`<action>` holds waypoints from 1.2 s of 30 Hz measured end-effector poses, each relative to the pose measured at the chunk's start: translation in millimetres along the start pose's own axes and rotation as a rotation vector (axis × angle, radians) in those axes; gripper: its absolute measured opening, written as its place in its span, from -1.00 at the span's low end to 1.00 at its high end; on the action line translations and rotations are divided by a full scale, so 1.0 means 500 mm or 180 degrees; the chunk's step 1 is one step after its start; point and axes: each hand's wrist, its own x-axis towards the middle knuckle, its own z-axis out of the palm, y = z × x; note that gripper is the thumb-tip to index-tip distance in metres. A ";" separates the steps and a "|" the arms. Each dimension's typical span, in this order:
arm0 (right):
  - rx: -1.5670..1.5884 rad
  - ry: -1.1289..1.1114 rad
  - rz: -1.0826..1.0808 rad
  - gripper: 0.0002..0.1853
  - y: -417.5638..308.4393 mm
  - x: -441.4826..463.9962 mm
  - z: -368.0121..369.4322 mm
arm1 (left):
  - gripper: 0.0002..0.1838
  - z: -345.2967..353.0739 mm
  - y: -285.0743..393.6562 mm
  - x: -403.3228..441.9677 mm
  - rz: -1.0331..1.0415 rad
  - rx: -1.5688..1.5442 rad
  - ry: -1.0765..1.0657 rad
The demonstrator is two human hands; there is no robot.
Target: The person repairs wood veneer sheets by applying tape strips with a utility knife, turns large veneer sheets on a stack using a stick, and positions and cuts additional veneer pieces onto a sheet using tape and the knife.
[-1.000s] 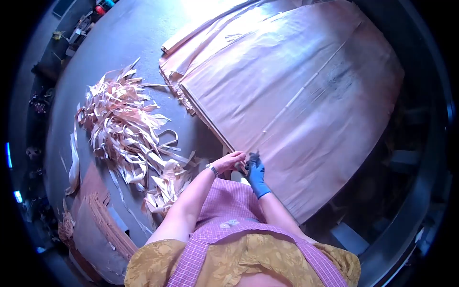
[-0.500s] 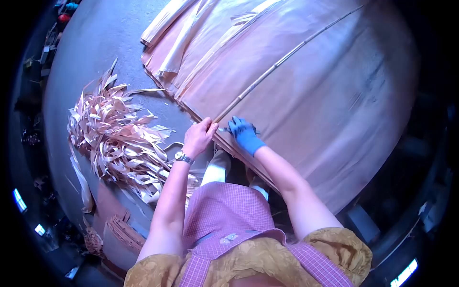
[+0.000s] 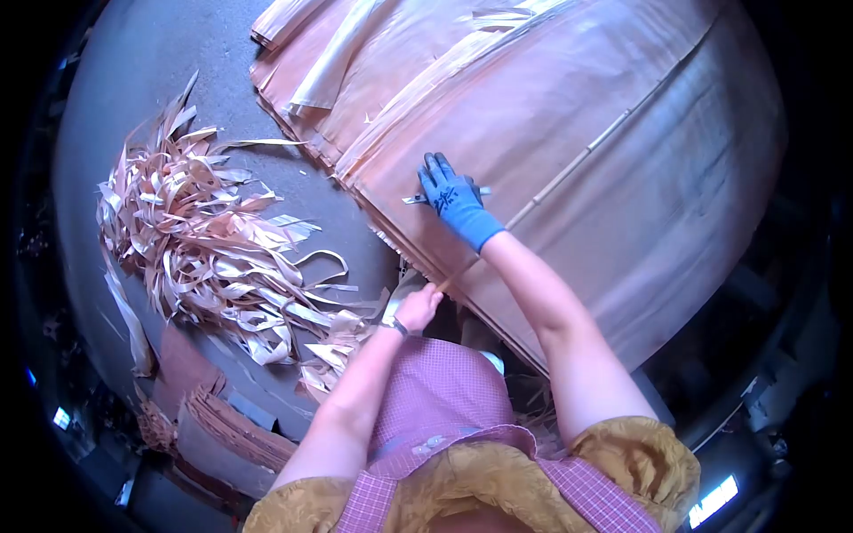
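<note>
My left hand (image 3: 419, 307), bare with a watch at the wrist, is closed round the near end of a long thin jointed stick (image 3: 584, 157). The stick runs diagonally across a broad stack of pinkish-tan sheets (image 3: 498, 133), beneath my right forearm. My right hand (image 3: 454, 199), in a blue glove, lies palm down on the stack near its left edge. A narrow flat tool (image 3: 414, 200) sticks out on both sides of the glove; the palm hides its middle.
A heap of curled pale strips (image 3: 204, 240) lies on the grey floor (image 3: 213, 53) to the left. Another pile of layered sheets (image 3: 227, 435) sits at the lower left. Rolled sheets (image 3: 338, 58) rest on the stack's upper left.
My left hand has moved down and right with the stick's near end, and the stick has shifted right. The gloved right hand has moved up onto the sheets and lies flatter.
</note>
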 end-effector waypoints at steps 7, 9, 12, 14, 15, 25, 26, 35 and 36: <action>0.0382 -0.0579 -0.0531 -0.66 0.056 -0.047 0.032 | -0.67 0.066 -0.050 -0.044 -0.0081 -0.0235 -0.0322; 0.0600 0.0097 -0.0715 -0.67 0.077 -0.060 -0.010 | -0.67 0.090 -0.068 -0.044 0.0016 -0.0265 -0.0293; 0.0812 0.0602 -0.0764 -0.65 0.104 -0.127 -0.097 | -0.64 0.102 -0.081 -0.038 0.0099 -0.0288 -0.0321; 0.0824 0.0533 -0.0717 -0.66 0.131 -0.200 -0.142 | -0.62 0.103 -0.086 -0.030 -0.0014 -0.0351 -0.0214; 0.0894 0.0544 -0.0657 -0.66 0.143 -0.241 -0.155 | -0.61 0.113 -0.101 -0.022 -0.0147 -0.0363 -0.0321; 0.0672 0.0088 0.0229 -0.74 0.189 -0.661 -0.066 | -0.77 0.193 -0.144 0.024 -0.0448 -0.1925 0.0241; 0.0663 0.0051 0.0314 -0.73 0.189 -0.695 -0.051 | -0.76 0.199 -0.138 0.024 -0.0339 -0.2012 0.0336; 0.0450 0.0078 0.0734 -0.72 0.186 -0.940 0.065 | -0.79 0.302 -0.065 -0.002 -0.0432 -0.1843 0.0526; 0.0462 0.0074 0.0763 -0.72 0.191 -0.965 0.071 | -0.78 0.321 -0.062 0.002 -0.0413 -0.1729 0.0514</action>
